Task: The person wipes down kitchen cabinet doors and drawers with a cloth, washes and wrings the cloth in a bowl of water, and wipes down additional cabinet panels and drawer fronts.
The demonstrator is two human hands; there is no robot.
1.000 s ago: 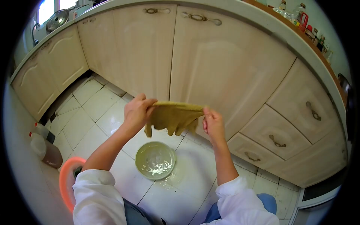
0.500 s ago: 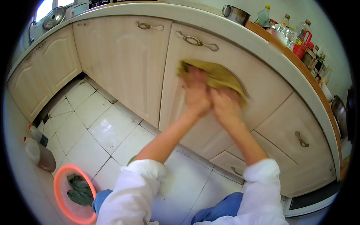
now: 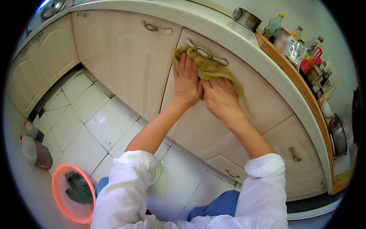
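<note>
Upper centre — left hand (image 3: pixel 186 86) and right hand (image 3: pixel 221 100), opened flat, press 1 mustard cloth (image 3: pixel 209 69); cabinet door (image 3: pixel 204 128) behind it.

L arm (image 3: pixel 150 129) & R arm (image 3: pixel 249 135) out fwd, bare forearms converging. L grip (image 3: pixel 185 84) flat, back to cam, fingers nr straight. R grip (image 3: pixel 221 95) just beside, back to cam, fingers bent, tips unclear.
</note>
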